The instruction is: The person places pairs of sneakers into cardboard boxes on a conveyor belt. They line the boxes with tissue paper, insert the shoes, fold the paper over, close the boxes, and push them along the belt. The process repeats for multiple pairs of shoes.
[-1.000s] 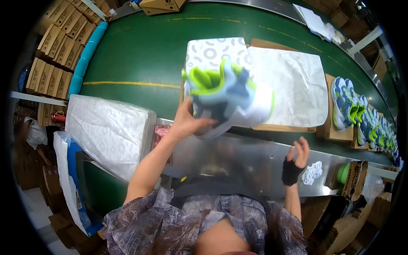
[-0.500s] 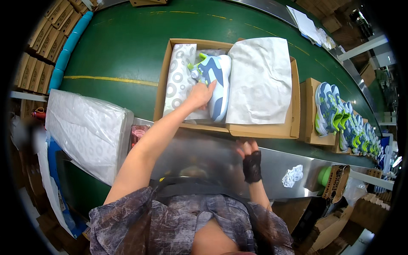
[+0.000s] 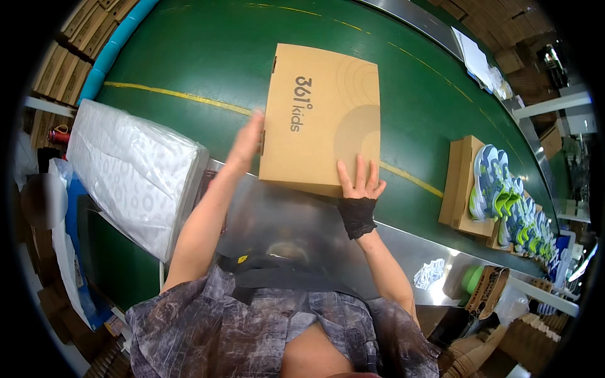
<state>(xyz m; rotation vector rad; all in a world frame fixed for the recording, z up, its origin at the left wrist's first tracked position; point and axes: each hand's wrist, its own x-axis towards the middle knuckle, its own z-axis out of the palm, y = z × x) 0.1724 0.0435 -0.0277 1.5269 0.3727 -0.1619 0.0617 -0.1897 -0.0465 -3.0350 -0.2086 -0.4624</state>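
A closed brown cardboard shoebox (image 3: pixel 321 120) sits on the green conveyor belt in front of me, its lid down and its contents hidden. My right hand (image 3: pixel 359 183), in a black fingerless glove, rests with spread fingers on the lid's near right corner. Along the box's left side is my left hand (image 3: pixel 247 143), bare and smeared by motion, so its fingers are hard to make out; whether it touches the box I cannot tell.
A plastic-wrapped stack of patterned paper (image 3: pixel 132 176) lies at the left. Several sports shoes (image 3: pixel 491 183) stand on boxes (image 3: pixel 459 183) at the right. A steel ledge (image 3: pixel 283 220) runs along the belt's near side, with a pile of small white slips (image 3: pixel 430 273) on it.
The box was open, with a blue-and-white shoe and wrapping paper inside; now its lid is shut. My left hand has left the shoe for the box's side. My right hand has moved up onto the lid.
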